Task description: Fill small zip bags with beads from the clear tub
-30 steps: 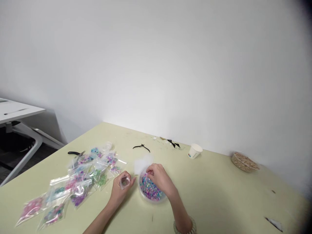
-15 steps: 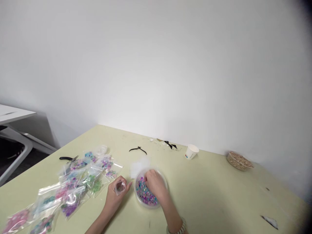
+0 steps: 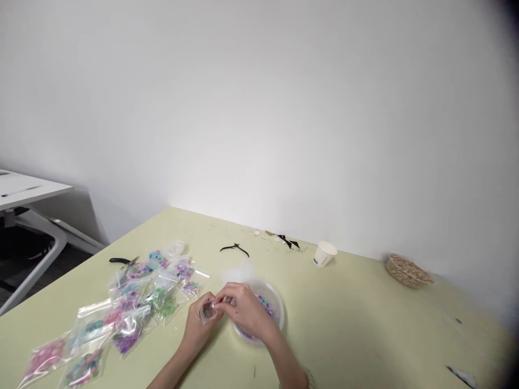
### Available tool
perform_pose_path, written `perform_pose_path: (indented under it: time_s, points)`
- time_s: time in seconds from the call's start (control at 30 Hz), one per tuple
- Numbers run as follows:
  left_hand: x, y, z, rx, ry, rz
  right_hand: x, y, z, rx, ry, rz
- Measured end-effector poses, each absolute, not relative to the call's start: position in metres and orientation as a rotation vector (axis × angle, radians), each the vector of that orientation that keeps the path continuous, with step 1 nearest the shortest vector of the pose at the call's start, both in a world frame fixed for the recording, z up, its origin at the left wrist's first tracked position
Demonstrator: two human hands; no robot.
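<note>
My left hand (image 3: 199,323) is closed around a small clear bag (image 3: 208,312) whose mouth faces up. The fingertips of my right hand (image 3: 245,310) are pinched together at the right edge of that bag; what they hold is too small to make out. Under and behind my right hand stands a round clear tub (image 3: 280,312) with purple, pink and blue beads (image 3: 264,304), partly hidden by the hand. Left of my left hand lie several clear bags of coloured beads (image 3: 127,341), overlapping one another.
Black-handled pliers (image 3: 124,261) lie at the left, and a black tool (image 3: 235,247) lies behind the tub. Farther right are black scraps (image 3: 288,241), a white paper cup (image 3: 325,254) and a tub of tan pieces (image 3: 407,270). A wall borders the green table (image 3: 348,324).
My right hand has come out of the bead tub and moved left to the small bag in my left hand. The whole view has shifted slightly.
</note>
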State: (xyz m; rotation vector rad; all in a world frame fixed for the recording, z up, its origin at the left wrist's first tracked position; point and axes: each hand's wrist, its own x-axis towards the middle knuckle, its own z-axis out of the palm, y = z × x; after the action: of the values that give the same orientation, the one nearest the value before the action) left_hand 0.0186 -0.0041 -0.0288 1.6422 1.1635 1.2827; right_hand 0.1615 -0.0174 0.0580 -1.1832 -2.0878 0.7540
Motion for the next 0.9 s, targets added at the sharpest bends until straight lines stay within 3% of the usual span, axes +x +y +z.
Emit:
perform_pose_path:
  time_s: [0.23,0.5,0.9]
  points:
    - [0.018,-0.003,-0.028,1.635,1.2,1.316,0.158,-0.017,0.056,-1.223,-2.075,0.738]
    - [0.02,-0.004,-0.025,1.676,1.273,1.294,0.199,-0.008,0.039,-2.083,-2.172,0.469]
    - [0.022,-0.004,-0.027,1.69,1.261,1.267,0.189,-0.006,0.024,-2.055,-2.388,0.207]
